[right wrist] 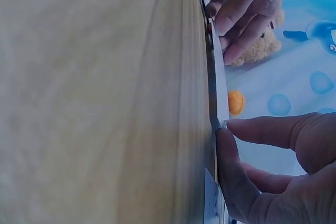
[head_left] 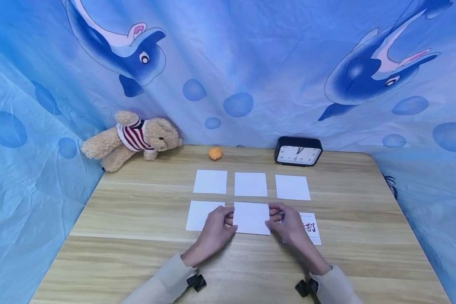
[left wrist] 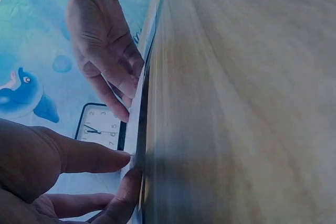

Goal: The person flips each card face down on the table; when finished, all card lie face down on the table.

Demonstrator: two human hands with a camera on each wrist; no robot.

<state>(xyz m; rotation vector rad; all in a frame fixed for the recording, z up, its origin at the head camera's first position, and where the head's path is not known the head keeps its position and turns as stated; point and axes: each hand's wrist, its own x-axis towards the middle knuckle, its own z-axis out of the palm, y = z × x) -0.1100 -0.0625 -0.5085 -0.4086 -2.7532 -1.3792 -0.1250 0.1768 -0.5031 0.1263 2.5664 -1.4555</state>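
Note:
Six cards lie in two rows on a wooden table (head_left: pixel 137 236). The front middle card (head_left: pixel 252 217) is blank white, and both hands hold it. My left hand (head_left: pixel 229 220) pinches its left edge and my right hand (head_left: pixel 275 218) pinches its right edge. In the left wrist view my left hand (left wrist: pixel 131 162) has thumb and finger closed on the card's thin edge (left wrist: pixel 137 114). The right wrist view shows my right hand (right wrist: pixel 223 127) pinching the card's edge (right wrist: pixel 218 93) the same way. A card with printed characters (head_left: pixel 311 228) lies partly under my right hand.
Three blank cards (head_left: pixel 251 184) form the back row, and another blank card (head_left: pixel 197 215) lies front left. A teddy bear (head_left: pixel 131 138), a small orange ball (head_left: pixel 215 153) and a black clock (head_left: pixel 298 151) stand along the table's far edge. Blue dolphin cloth surrounds the table.

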